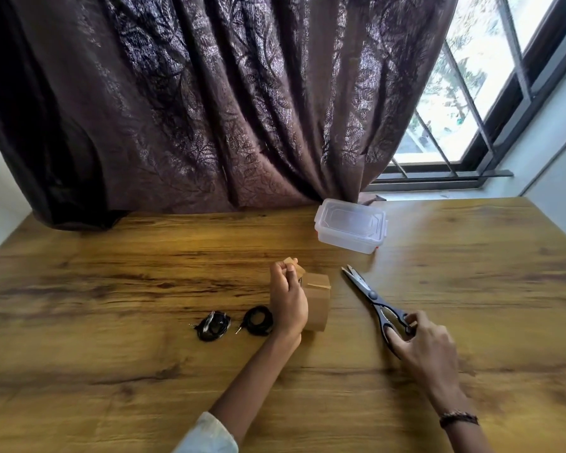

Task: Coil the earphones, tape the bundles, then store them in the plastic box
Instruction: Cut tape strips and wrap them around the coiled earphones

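Pinching tape [294, 269] left hand [288, 302]; right hand [428, 348] grips scissors [374, 299], mid-table.

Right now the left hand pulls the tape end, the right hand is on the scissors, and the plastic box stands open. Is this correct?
Not quite: the plastic box is closed, lid on, as the head view shows. The left hand does pull the tape end; the right hand is on the scissors.
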The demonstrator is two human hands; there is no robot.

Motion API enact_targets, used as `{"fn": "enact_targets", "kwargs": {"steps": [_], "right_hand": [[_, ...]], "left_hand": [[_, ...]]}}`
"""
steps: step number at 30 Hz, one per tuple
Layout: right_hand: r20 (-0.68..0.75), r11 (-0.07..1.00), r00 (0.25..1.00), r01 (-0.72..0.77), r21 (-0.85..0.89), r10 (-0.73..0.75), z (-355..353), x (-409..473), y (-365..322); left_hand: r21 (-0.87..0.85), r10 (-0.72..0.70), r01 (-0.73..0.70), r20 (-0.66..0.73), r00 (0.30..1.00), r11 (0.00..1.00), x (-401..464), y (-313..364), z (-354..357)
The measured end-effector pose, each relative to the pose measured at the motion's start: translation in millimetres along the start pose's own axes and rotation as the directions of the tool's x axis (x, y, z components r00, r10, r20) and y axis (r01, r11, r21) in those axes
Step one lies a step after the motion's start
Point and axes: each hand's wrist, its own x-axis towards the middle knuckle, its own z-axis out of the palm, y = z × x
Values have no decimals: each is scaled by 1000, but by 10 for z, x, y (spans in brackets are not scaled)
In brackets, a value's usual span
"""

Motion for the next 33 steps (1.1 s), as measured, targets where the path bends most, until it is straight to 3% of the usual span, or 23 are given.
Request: {"fn": "enact_targets", "kwargs": {"steps": [7,9,10,12,15,17,19,21,23,25,29,33], "right_hand": [[140,993,990,2,-116,14,-47,-1,-9],[103,988,995,27,-153,-11,-120,-32,-100],[75,995,996,58,-86,-52,-155,-61,-179],[86,968,984,136,209,-157,-201,-141,-399],[278,787,912,73,612,-300,-121,-223,-782],[285,670,899,12,742,-332,6,-230,-925],[203,622,919,55,781,-337,90,-210,-986],[71,689,918,240,684,-391,127,-180,-991],[-54,768,864,473,432,-501,165,-128,-982],[-57,780,796,602,170,-602,206,-73,-989],[2,755,756,653,-59,-655,305,-5,-998],[124,762,759,647,-32,-640,224,18,-1023]], "left_hand": [[-14,-5,5,-4,1000,1000,60,-15,22],[-16,0,0,0,1000,1000,66,-2,33],[-24,-1,1,2,1000,1000,69,1,43],[-51,-3,3,0,1000,999,76,-1,65],[-95,-6,7,10,1000,995,74,-24,102],[-115,-17,19,25,1000,993,70,-37,117],[-129,-15,18,26,1000,991,89,-46,108],[-114,2,-1,4,1000,994,126,-67,67],[-61,3,-5,-29,1000,998,171,-136,-3],[-14,-5,4,-54,999,1000,195,-217,-91],[-99,-86,83,-32,996,992,163,-206,-243],[-130,-99,97,-6,995,987,109,-171,-411]]}}
